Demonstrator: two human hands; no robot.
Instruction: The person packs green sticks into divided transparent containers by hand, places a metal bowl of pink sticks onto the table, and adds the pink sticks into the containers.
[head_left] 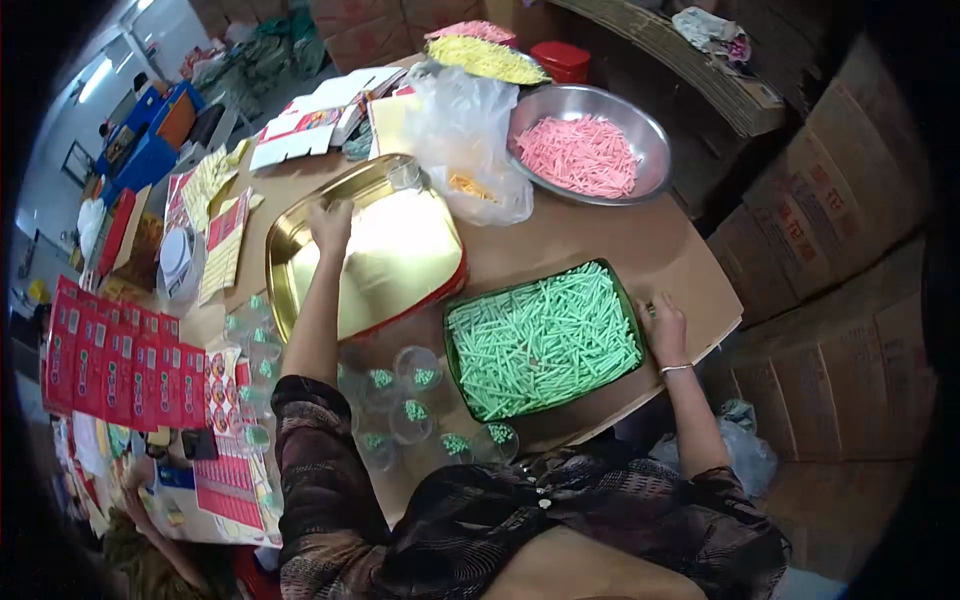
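I've got brown cartons [835, 205] stacked right, red tub [562, 64] behind the steel bowl [652, 135], blue crates [138, 162] upper left, red printed packaging [120, 365] left.

Your open lane runs between the steel bowl [655, 125] and the green-stick tray [628, 308].
You have a strip of worktop [560, 238] there, continuing toward the right edge; the gold tray [279, 260] and the plastic bag [470, 120] bound it on your left, your right hand [665, 328] takes up room beside the green-stick tray, and clear cups [411, 422] crowd that tray's left and near sides.
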